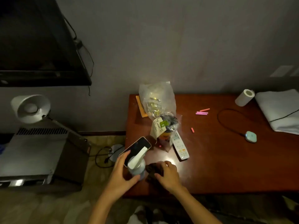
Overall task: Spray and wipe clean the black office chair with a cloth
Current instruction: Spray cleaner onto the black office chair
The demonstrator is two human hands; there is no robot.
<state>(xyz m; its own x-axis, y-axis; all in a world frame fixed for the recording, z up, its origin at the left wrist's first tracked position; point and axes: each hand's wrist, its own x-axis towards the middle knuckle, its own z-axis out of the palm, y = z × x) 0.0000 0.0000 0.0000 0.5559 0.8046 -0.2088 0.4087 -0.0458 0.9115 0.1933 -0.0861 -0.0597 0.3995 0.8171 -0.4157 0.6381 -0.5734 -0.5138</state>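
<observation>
A clear spray bottle (137,165) with a white trigger head stands near the front left corner of the reddish wooden desk (226,167). My left hand (120,177) wraps around it, thumb at its front and fingers behind. Right beside the bottle lies a dark crumpled cloth (152,169), and my right hand (168,174) grips it with curled fingers. The black office chair is out of sight.
A phone (137,148) lies behind the bottle, next to a white remote (179,147), plastic bags (157,102) and a wrapped cup (166,126). Further right are pink sticks (202,112), a cable with a small device (251,136), a paper roll (244,97) and folded white fabric (281,110). A desk lamp (30,109) and cabinet stand left.
</observation>
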